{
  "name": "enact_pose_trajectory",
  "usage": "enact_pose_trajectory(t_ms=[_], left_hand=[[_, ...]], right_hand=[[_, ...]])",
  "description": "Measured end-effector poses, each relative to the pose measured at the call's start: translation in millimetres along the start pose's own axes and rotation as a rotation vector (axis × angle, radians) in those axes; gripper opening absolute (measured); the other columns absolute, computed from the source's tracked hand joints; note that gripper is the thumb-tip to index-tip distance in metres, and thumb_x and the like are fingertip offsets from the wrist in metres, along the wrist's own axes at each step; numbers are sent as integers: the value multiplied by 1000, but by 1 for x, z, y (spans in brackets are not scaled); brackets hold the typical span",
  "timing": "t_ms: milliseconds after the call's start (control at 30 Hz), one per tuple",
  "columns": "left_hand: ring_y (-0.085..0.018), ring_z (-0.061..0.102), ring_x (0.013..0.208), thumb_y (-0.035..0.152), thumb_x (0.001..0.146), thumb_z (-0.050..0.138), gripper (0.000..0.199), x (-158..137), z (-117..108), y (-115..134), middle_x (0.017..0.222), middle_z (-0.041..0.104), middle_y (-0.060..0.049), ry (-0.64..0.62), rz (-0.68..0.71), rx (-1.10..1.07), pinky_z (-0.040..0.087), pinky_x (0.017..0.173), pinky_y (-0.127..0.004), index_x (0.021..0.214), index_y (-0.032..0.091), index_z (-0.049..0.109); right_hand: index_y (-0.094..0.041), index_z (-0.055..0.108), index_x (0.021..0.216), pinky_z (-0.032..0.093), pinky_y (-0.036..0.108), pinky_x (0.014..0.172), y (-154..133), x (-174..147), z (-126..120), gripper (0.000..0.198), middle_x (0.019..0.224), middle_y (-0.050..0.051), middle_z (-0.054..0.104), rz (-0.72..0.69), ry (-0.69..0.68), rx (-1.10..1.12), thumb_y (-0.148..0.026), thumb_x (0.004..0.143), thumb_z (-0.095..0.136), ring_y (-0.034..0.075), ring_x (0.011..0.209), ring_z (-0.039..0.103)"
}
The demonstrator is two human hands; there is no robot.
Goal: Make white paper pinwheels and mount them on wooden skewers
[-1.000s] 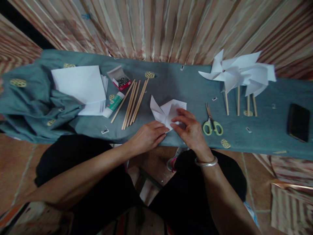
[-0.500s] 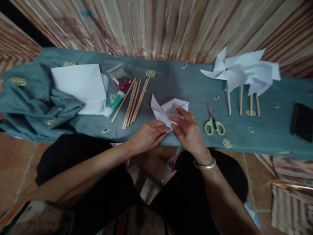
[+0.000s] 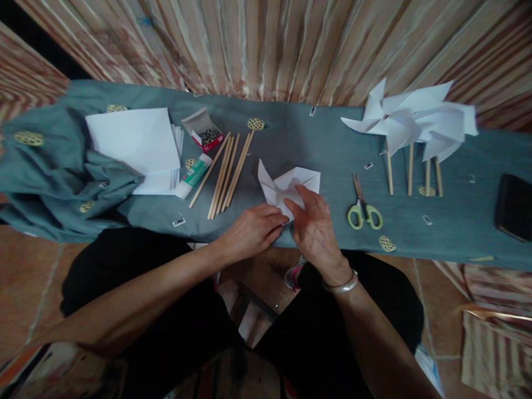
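Observation:
A white paper pinwheel (image 3: pixel 270 191), partly folded with one blade standing up at its left, lies near the front edge of the cloth-covered table (image 3: pixel 316 144). My left hand (image 3: pixel 255 230) pinches its near corner between thumb and fingers. Over the paper's right side is my right hand (image 3: pixel 313 224), fingers apart and bent, the fingertips at the paper's middle; nothing shows in its grip. Part of the paper is hidden beneath the fingers. Green-handled scissors (image 3: pixel 359 208) lie to the right of that hand.
Wooden sticks (image 3: pixel 226 177), a glue tube (image 3: pixel 193 176), an open box of small metal pins (image 3: pixel 205 133) and stacked white paper (image 3: pixel 133 138) lie to the left. Several finished pinwheels (image 3: pixel 415 119) rest at the back right. A dark phone-like object (image 3: pixel 513 205) sits far right.
My right hand has shifted slightly left and its fingers have drawn in over the paper. My left hand keeps its hold on the near corner.

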State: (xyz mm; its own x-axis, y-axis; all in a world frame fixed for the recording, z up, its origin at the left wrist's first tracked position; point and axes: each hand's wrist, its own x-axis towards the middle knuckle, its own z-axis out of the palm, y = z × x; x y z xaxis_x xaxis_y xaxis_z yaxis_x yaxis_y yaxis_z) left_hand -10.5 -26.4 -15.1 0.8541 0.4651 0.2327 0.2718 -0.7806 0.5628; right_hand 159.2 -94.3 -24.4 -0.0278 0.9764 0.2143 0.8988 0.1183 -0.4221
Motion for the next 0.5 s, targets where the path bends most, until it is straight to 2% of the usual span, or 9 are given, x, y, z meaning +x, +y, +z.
enact_pose_trajectory(t_ms=[300,500], left_hand=[[-19,59,85,20,96,48,21,-2,-1,6,88,63,-8,-69,32,187,51,76,-29,90,11,66],[-19,59,83,22,97,47,23,-1,-1,5,87,62,-7,-86,18,188,50,74,-29,91,12,67]], right_hand=[[-18,54,125,43,53,100,-10,-2,10,34,148,17,47,-35,-8,-106,-12,93,41,33,135,41],[-19,58,111,44,51,100,-13,8,8,27,145,15,51,-28,-1,-96,-11,92,42,32,132,44]])
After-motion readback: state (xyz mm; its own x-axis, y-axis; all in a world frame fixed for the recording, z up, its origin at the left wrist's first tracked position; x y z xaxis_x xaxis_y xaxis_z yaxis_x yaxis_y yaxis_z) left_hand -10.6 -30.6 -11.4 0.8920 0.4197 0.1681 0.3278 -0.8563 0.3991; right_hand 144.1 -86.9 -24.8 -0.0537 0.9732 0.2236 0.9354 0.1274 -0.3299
